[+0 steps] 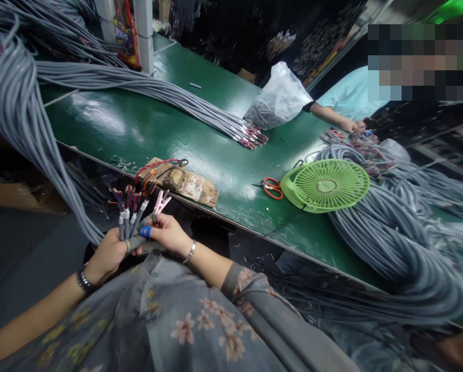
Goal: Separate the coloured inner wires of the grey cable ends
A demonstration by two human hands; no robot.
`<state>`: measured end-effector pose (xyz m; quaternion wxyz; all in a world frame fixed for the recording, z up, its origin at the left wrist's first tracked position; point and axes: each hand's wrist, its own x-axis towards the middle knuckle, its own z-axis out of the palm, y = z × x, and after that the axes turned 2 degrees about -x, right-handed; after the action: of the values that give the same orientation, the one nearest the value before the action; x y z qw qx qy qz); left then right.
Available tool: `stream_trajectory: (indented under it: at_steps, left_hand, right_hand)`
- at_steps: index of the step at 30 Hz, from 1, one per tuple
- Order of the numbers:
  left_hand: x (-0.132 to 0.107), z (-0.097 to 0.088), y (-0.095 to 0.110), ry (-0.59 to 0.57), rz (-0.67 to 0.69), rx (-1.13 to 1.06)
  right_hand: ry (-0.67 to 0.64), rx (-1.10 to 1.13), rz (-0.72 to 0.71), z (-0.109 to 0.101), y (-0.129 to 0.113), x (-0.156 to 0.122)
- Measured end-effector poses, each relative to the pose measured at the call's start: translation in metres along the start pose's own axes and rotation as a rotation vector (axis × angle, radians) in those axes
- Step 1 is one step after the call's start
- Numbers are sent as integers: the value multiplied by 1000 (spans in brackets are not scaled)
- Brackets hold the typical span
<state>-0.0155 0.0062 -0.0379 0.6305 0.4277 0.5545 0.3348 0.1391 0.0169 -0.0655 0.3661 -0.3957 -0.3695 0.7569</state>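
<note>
My left hand (109,256) is closed around a small bunch of grey cables (132,219) whose stripped ends show red and dark wires. My right hand (169,235) is closed on the same bunch and pinches a pink tool (161,202) near the cable tips; one finger wears a blue wrap. Both hands are held above my lap, just in front of the green table's near edge (231,230). The cables in my hands trail from a thick grey bundle (18,103) that hangs down on the left.
A brown block with wires (185,183), orange scissors (272,187) and a green fan (326,185) lie on the table. More grey cable bundles (177,101) (394,243), a plastic bag (280,98). Another person's hand (349,125) works at the far right.
</note>
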Motion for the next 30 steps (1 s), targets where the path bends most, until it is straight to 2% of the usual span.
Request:
stream_trajectory:
  at_steps: [4, 7, 9, 11, 15, 20, 22, 27, 30]
  left_hand:
    - [0, 0, 1, -36, -16, 14]
    - [-1, 2, 1, 6, 34, -16]
    - [-2, 5, 2, 57, 57, -55]
    - [-4, 6, 3, 107, 67, -94]
    - [-5, 6, 5, 191, 51, -133]
    - [-4, 3, 3, 215, 28, -150]
    - [-4, 2, 4, 158, 6, -134]
    - [-4, 1, 6, -167, -101, 72]
    - [-2, -2, 2, -175, -57, 98]
  right_hand:
    - [158, -4, -53, 4, 5, 1]
    - [280, -41, -37, 8, 6, 3]
    - [313, -69, -7, 8, 6, 3]
    - [312, -75, -8, 8, 6, 3]
    - [252, -74, -105, 5, 6, -2]
    - [184, -165, -227, 2, 9, -6]
    - [195, -197, -239, 2, 10, -6]
    - [233, -298, -251, 2, 6, -6]
    - [238, -243, -183, 3, 1, -7]
